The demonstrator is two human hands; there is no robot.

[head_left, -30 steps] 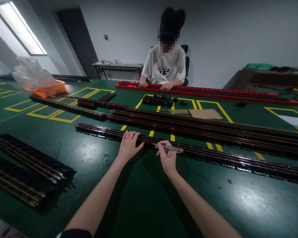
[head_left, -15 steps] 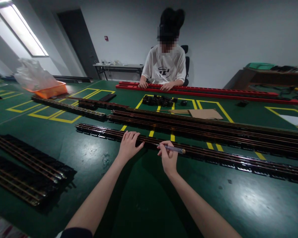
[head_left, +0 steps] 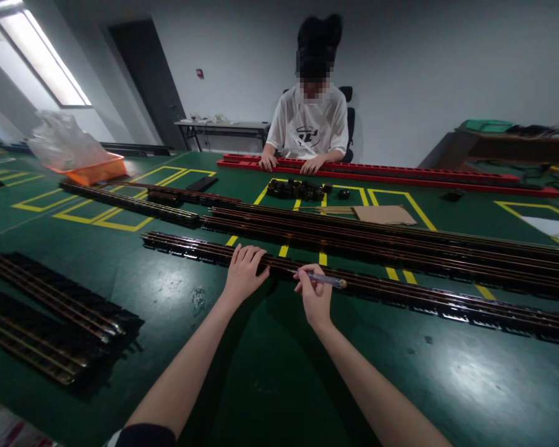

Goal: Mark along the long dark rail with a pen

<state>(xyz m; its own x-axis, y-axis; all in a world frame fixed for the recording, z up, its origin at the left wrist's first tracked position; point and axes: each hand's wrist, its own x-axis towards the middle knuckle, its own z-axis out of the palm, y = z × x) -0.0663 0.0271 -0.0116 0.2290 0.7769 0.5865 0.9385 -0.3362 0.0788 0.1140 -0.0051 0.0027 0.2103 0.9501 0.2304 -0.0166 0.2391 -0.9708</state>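
Observation:
A long black strip with copper-coloured bars point(head_left: 400, 293) lies across the green table in front of me. Over its left half rests my left hand point(head_left: 246, 273), its fingers laid across the strip and gripping it, the thumb apart on the near side. My right hand point(head_left: 315, 297) is closed in a pinch around a slim pen-like tool point(head_left: 326, 280) with a translucent shaft and a tan end. The tool's thin tip points left, at the strip between my hands. Exactly what the tip touches is too small to tell.
Behind lie more long barred strips point(head_left: 377, 248), a cardboard piece point(head_left: 384, 215) and a heap of small black parts point(head_left: 298, 189). Shorter barred strips point(head_left: 51, 298) are at the left. Across the table, a person point(head_left: 310, 124) rests both hands on a red rail point(head_left: 400, 172). An orange bin point(head_left: 90, 171) holds plastic bags.
My left hand has shifted very slightly to the right along the strip. The pen-like tool stays in my right hand at nearly the same spot.

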